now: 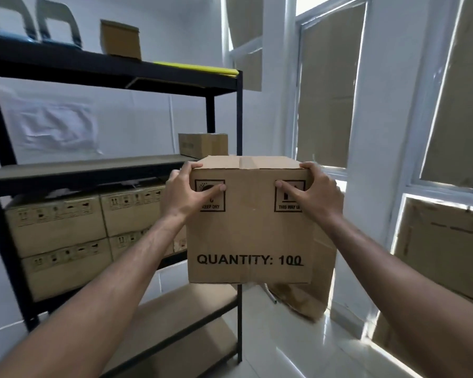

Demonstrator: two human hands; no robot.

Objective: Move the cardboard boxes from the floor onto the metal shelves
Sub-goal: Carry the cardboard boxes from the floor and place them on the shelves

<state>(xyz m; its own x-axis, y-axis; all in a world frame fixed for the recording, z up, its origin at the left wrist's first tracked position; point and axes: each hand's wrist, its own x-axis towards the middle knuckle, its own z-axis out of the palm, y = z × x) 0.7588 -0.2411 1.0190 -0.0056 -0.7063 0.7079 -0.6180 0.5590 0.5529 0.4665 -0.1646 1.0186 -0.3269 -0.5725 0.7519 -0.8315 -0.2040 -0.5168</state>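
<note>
- A box (250, 227) marked "QUANTITY: 100" is held up in the air, off the floor, just in front of the front right post of the shelves (239, 186), about level with the middle shelf.
- The left hand (187, 193) clasps the box's upper left corner: the thumb lies across the near face on the "KEEP DRY" mark, the fingers curl round the left side and top edge.
- The right hand (316, 192) clasps the upper right corner the same way, its thumb on the "THIS WAY UP" mark, fingers wrapped over the right side.
- The box stands upright, its taped top seam facing up.
- On the middle shelf, at its back right corner, sits a small box (202, 145).
- On the shelf below it, stacked boxes (66, 236) fill the left and middle in two layers.
- On the top shelf stand a tall box (120, 39) near the middle and a yellow sheet (197, 68) at the right edge.
- Behind the held box, crumpled cardboard (309, 290) leans by the windows (325, 105).
</note>
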